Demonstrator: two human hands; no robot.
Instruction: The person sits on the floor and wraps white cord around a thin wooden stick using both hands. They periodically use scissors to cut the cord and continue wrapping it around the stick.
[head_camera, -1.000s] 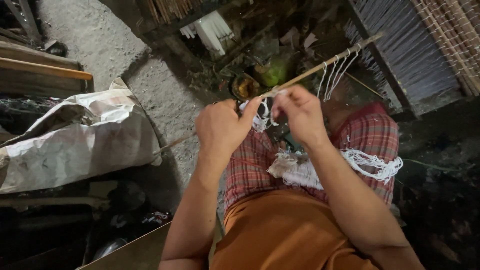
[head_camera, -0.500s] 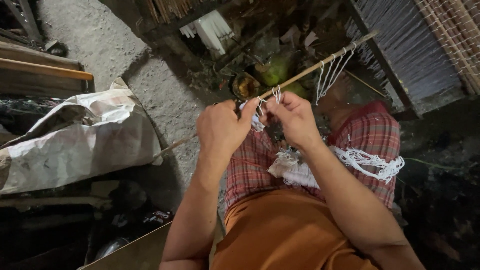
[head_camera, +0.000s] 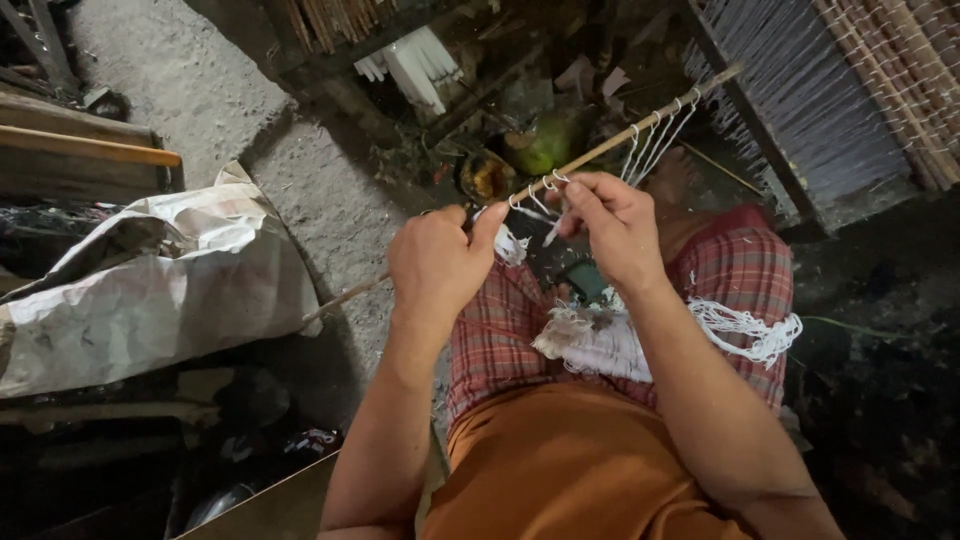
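Above the lap, the left hand (head_camera: 437, 265) pinched a thin wooden stick (head_camera: 600, 148) shut in its grip. The right hand (head_camera: 610, 222) pinched white string loops (head_camera: 533, 196) (hanging off that stick), near a bundle of white cord (head_camera: 600, 340).

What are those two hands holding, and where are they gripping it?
Both hold a thin stick near its middle; the left hand pinches it, the right hand fingers white string loops.

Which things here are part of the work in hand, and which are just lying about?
In use: left hand, right hand, stick, white loops, net bundle.

Lying about: white sack, green round object, white rods, reed mat.
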